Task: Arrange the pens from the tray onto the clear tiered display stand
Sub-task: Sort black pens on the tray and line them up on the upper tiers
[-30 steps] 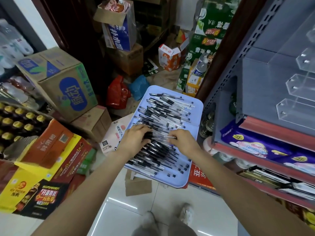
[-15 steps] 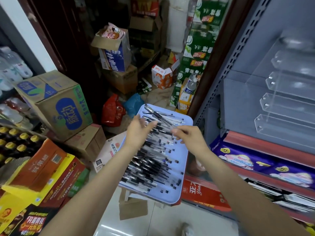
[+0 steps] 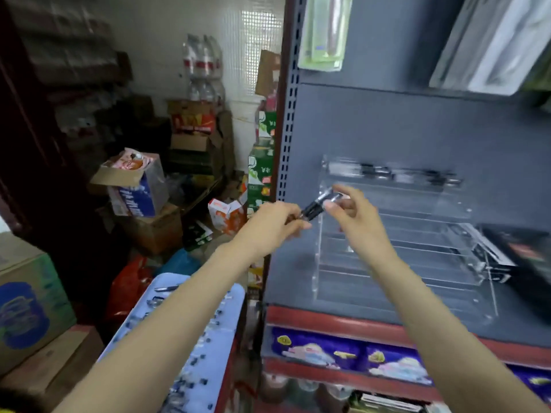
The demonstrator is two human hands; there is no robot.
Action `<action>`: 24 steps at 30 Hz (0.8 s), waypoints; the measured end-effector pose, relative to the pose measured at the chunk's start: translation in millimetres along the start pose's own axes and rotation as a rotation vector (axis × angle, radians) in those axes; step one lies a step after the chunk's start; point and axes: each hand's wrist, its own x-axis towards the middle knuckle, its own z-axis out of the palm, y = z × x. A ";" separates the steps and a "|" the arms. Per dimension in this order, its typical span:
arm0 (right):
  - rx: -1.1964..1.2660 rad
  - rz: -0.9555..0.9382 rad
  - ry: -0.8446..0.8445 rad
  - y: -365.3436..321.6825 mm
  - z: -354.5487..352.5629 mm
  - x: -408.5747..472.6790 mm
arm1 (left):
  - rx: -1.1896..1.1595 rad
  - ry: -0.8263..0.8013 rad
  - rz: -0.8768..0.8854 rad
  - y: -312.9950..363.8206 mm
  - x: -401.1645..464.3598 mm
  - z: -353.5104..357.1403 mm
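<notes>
Both hands carry a small bundle of pens [image 3: 320,204]: the left hand [image 3: 275,223] grips its lower end with curled fingers, and the right hand [image 3: 353,216] pinches the upper end. Just beyond the fingertips, the clear tiered display stand [image 3: 396,251] holds pens only on its top tier, so most remain. Below the forearms lies the blue tray [image 3: 208,347]. Cardboard boxes [image 3: 134,189] crowd the storeroom.

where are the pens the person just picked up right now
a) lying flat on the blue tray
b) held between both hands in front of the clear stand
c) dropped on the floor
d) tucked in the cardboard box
b: the bundle of pens spans from the left hand to the right hand, raised in front of the clear tiered display stand, well above the blue tray.
</notes>
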 end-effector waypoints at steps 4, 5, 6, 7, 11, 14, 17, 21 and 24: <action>0.146 -0.036 0.005 8.1 -66.7 33.4 | 0.114 -0.020 0.053 43.3 50.8 21.2; 0.151 -0.023 -0.002 13.1 -80.5 40.5 | 0.131 -0.032 0.055 49.7 61.3 25.3; 0.156 -0.004 -0.016 17.8 -92.7 46.4 | 0.143 -0.030 0.050 54.5 71.2 28.7; 0.158 0.020 -0.034 23.1 -102.8 51.7 | 0.146 -0.007 0.045 59.4 79.5 31.0; 0.151 0.044 -0.064 34.6 -129.1 69.1 | 0.117 0.104 0.019 70.2 101.7 33.8; 0.223 0.055 -0.057 38.4 -135.3 80.1 | 0.131 0.021 -0.006 73.0 109.7 32.3; 0.237 0.056 -0.078 44.8 -134.5 88.9 | 0.172 -0.012 0.003 73.0 116.8 32.6; 0.283 0.073 0.038 54.4 -142.4 101.9 | 0.163 0.101 0.012 64.7 126.9 33.5; 0.215 0.097 0.171 68.3 -153.1 115.2 | 0.213 0.271 -0.038 50.1 128.2 29.6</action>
